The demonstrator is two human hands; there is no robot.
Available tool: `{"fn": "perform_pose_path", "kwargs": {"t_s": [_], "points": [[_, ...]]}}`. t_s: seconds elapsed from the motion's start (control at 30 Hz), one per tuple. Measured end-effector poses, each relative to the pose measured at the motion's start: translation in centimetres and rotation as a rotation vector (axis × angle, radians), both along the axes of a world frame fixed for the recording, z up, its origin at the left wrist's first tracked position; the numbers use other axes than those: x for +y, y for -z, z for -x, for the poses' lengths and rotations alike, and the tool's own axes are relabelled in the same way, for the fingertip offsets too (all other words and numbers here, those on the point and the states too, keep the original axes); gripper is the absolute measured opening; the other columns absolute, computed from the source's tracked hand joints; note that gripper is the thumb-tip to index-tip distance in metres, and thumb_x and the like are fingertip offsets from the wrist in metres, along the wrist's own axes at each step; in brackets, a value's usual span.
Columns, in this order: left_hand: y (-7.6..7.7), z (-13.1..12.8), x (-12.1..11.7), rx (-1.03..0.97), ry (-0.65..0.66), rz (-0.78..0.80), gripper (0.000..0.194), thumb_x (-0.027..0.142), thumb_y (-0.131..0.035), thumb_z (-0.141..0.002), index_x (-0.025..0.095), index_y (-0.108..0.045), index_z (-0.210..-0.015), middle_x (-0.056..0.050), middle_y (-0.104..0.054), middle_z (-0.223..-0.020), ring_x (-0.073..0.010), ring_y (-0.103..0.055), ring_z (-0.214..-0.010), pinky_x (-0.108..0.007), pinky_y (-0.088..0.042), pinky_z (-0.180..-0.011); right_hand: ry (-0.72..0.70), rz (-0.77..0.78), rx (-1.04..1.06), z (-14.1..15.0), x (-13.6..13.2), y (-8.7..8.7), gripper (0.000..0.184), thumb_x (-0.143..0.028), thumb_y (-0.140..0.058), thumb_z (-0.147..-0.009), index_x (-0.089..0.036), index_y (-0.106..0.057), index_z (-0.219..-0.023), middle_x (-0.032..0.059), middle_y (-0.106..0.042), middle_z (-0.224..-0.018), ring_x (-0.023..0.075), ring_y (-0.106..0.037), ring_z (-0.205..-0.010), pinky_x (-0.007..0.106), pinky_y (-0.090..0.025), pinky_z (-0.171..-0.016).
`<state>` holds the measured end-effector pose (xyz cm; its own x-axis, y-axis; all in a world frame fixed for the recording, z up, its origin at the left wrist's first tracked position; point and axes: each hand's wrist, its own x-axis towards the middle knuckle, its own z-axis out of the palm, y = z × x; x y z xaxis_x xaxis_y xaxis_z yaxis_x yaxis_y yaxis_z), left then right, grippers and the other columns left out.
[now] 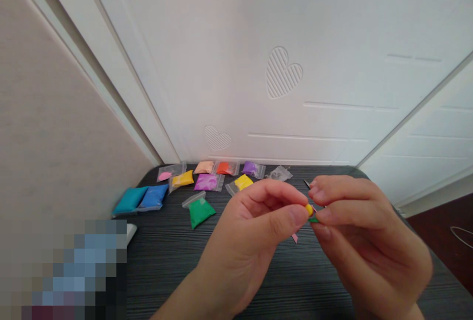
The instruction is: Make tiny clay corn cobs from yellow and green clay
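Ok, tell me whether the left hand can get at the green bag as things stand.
Probably yes: the green bag lies uncovered, left of the left hand, with nothing seen between them, though that hand is pinching a small yellow piece.

My L hand (251, 231): bare, slim fingers, rounded thumb tip
My L forearm (192, 285): bare too, visible pt. smooth
My R hand (373, 236): bare, slender fingers w/ rounded tips
My nails (296, 214): short, plain
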<state>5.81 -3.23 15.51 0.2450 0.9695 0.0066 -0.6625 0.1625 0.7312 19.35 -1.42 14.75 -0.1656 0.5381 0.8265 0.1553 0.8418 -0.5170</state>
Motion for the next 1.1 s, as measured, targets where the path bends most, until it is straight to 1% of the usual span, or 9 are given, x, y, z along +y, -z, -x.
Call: {"fn": "perform_pose_path", "kwargs": {"t_s": [0.13, 0.4, 0.57, 0.73, 0.9, 1.0, 1.1], "points": [[0.07, 0.01, 0.03, 0.007, 0.005, -0.005, 0.008, 0.019, -0.068, -0.067, 0.017, -0.063, -0.073, 0.001, -0.059, -0.073, -0.0090, -0.050, -0.070, -0.021, -0.038, -0.064, 0.022, 0.001, 0.013, 0.07, -0.03, 0.02, 0.021, -0.007, -0.061, -0.068, -0.019, -0.062, -0.085, 0.0033, -0.059, -0.087, 0.0179, -0.056, -0.086, 0.037, -0.047, -0.081], [0.21, -0.16, -0.02, -0.005, 0.000, 0.000, 0.008, 0.018, -0.068, -0.067, 0.017, -0.063, -0.073, 0.002, -0.059, -0.074, -0.0071, -0.050, -0.068, -0.019, -0.038, -0.065, 0.015, 0.004, 0.024, 0.21, -0.09, 0.11, 0.022, -0.005, -0.061, -0.068, -0.018, -0.062, -0.085, 0.0035, -0.059, -0.088, 0.0174, -0.056, -0.087, 0.035, -0.046, -0.081], [0.32, -0.34, -0.06, -0.013, -0.015, 0.006, 0.007, 0.018, -0.069, -0.066, 0.018, -0.064, -0.071, 0.002, -0.061, -0.073, -0.0080, -0.051, -0.069, -0.020, -0.039, -0.065, 0.041, 0.006, 0.035, 0.22, 0.05, 0.16, 0.019, -0.009, -0.060, -0.070, -0.020, -0.062, -0.085, 0.0034, -0.060, -0.086, 0.0184, -0.056, -0.086, 0.038, -0.048, -0.079], [0.38, -0.40, -0.09, -0.016, -0.042, 0.005, 0.006, 0.018, -0.070, -0.065, 0.019, -0.067, -0.071, 0.001, -0.065, -0.074, -0.0101, -0.055, -0.071, -0.020, -0.042, -0.064, 0.023, -0.008, 0.072, 0.39, 0.15, 0.27, 0.022, -0.005, -0.059, -0.068, -0.018, -0.062, -0.085, 0.0040, -0.060, -0.086, 0.0187, -0.057, -0.086, 0.039, -0.047, -0.079], [0.67, -0.39, -0.27, -0.010, -0.021, -0.102, 0.015, 0.010, -0.065, -0.070, 0.022, -0.069, -0.079, 0.004, -0.067, -0.082, -0.0062, -0.057, -0.077, -0.015, -0.044, -0.073, 0.050, -0.022, 0.126, 0.69, 0.03, 0.31, 0.022, -0.004, -0.058, -0.067, -0.017, -0.062, -0.085, 0.0044, -0.060, -0.086, 0.0189, -0.057, -0.084, 0.039, -0.047, -0.079], [0.81, -0.31, -0.33, 0.015, -0.020, -0.142, 0.019, 0.009, -0.064, -0.071, 0.024, -0.068, -0.082, 0.005, -0.067, -0.083, -0.0047, -0.057, -0.078, -0.013, -0.045, -0.074, 0.066, -0.027, 0.131, 0.75, -0.01, 0.26, 0.021, -0.005, -0.059, -0.067, -0.017, -0.063, -0.084, 0.0038, -0.060, -0.085, 0.0187, -0.058, -0.083, 0.039, -0.047, -0.078], [0.91, -0.27, -0.27, 0.044, -0.040, -0.162, 0.019, 0.009, -0.063, -0.072, 0.025, -0.068, -0.082, 0.006, -0.067, -0.082, -0.0046, -0.057, -0.077, -0.013, -0.045, -0.072, 0.074, -0.026, 0.121, 0.71, -0.01, 0.21, 0.021, -0.005, -0.059, -0.068, -0.018, -0.063, -0.084, 0.0033, -0.061, -0.085, 0.0185, -0.057, -0.083, 0.039, -0.047, -0.078]]}}
